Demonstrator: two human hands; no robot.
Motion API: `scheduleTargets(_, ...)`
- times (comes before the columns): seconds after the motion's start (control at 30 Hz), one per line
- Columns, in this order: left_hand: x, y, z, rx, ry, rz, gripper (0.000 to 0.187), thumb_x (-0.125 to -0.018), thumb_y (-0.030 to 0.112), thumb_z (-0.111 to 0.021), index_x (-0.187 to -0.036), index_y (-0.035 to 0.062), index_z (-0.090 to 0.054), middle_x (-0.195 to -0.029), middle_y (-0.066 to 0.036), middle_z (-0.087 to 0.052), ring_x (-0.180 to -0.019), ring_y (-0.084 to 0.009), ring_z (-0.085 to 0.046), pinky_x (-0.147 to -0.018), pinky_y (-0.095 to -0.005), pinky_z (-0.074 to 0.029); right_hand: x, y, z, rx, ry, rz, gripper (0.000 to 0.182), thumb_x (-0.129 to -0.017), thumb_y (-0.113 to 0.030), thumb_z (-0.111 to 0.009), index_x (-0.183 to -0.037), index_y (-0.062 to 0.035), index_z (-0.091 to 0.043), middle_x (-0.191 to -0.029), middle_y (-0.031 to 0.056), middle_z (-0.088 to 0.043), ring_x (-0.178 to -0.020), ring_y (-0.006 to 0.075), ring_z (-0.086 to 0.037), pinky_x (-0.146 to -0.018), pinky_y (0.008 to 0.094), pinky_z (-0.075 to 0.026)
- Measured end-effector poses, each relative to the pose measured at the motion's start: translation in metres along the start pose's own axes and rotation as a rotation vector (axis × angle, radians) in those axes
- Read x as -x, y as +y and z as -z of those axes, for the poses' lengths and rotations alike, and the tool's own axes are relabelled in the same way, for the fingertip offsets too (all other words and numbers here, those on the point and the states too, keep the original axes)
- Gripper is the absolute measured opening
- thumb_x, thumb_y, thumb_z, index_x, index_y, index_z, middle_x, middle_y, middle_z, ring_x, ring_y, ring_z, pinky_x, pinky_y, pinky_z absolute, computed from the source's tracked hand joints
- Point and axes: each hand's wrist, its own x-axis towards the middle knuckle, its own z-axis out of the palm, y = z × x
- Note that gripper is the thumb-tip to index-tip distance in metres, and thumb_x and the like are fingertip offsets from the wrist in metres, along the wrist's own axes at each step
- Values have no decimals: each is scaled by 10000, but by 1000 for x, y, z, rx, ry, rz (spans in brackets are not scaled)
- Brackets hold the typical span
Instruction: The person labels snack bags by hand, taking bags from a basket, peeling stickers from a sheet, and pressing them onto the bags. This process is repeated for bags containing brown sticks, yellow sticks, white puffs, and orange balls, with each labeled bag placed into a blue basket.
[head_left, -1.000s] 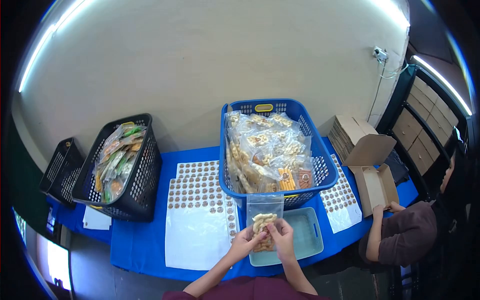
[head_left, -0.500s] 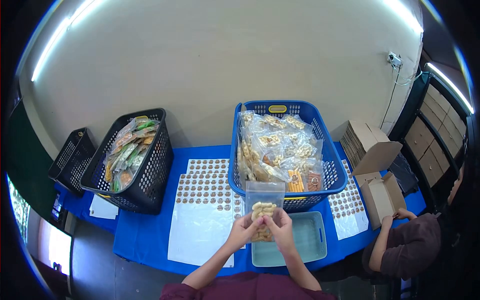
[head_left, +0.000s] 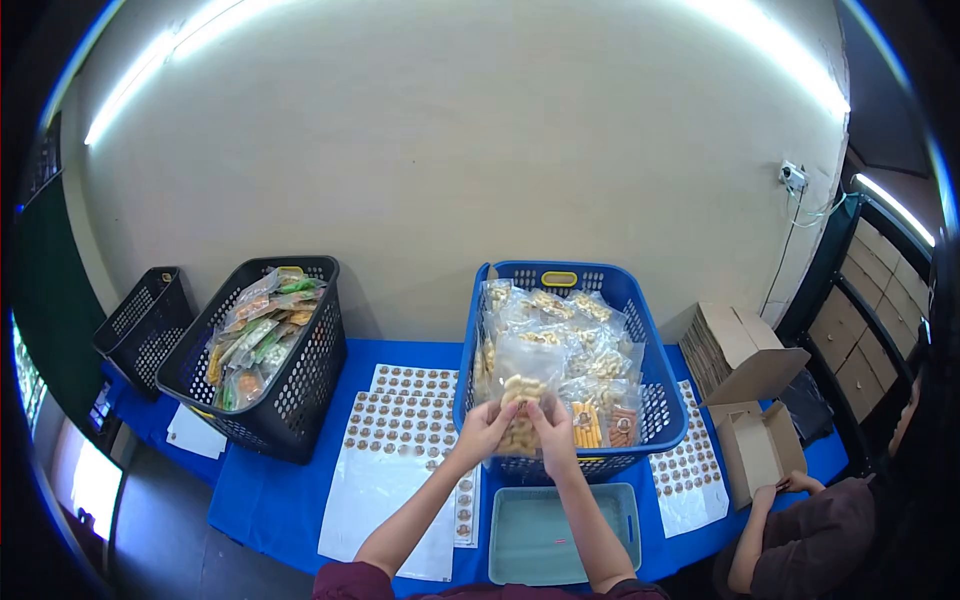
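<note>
Between my left hand (head_left: 484,428) and my right hand (head_left: 550,430) is a clear pouch of pale, curved snack pieces (head_left: 525,385). Both hands are closed on it, the thumbs pressing near its middle. The pouch is held upright at the near wall of the blue basket (head_left: 662,420), overlapping its front rim in the view. Inside that basket lie several similar snack pouches (head_left: 600,335), some with orange sticks or reddish-brown pieces. Under my forearms stands a shallow grey-green tray (head_left: 510,565) with a small reddish mark or scrap in it.
Left stands a black basket (head_left: 320,400) of mixed packets, with a smaller black basket (head_left: 120,335) beyond. Sheets of round stickers (head_left: 390,440) lie on the blue tablecloth (head_left: 260,500); another sticker sheet (head_left: 690,500) is at right. A co-worker's hands (head_left: 780,490) touch an open carton (head_left: 755,450).
My hands have carried the pouch slightly forward, away from the tray and closer to the basket's contents. The view has tilted up. The co-worker's hands remain at the carton.
</note>
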Motion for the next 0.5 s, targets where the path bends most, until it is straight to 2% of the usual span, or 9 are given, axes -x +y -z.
scheduleTargets(0.1,-15,3,6,25,40,75,310,-868,232,-527,-1017,-39,-555,-894,-35,-606,-771,-56,-547,-671,-189,-447,-14,-3,-4,24,-57,61,283,-835,-143,-568,-1065,1,-486,-990,54,-565,-900,102,-533,-779,232,-429)
scheduleTargets(0.2,-24,0,6,77,86,124,285,-868,218,-527,-999,-33,-563,-897,-39,-608,-764,-65,-560,-668,-198,-462,-16,4,-4,36,0,47,277,-836,-137,-567,-1062,1,-487,-981,51,-568,-887,98,-530,-763,229,-428)
scheduleTargets(0.33,-24,-14,8,133,47,64,292,-869,227,-524,-994,-35,-561,-900,-44,-609,-770,-64,-558,-675,-199,-462,-16,14,3,64,60,16,243,-854,-100,-527,-1072,-1,-487,-973,48,-574,-874,78,-522,-738,216,-425)
scheduleTargets(0.5,-20,-19,13,72,43,61,316,-859,230,-540,-1024,-39,-537,-929,-47,-602,-804,-70,-553,-697,-208,-458,-19,14,3,-62,59,-41,235,-873,-142,-504,-1057,4,-499,-966,44,-569,-876,79,-523,-753,216,-424)
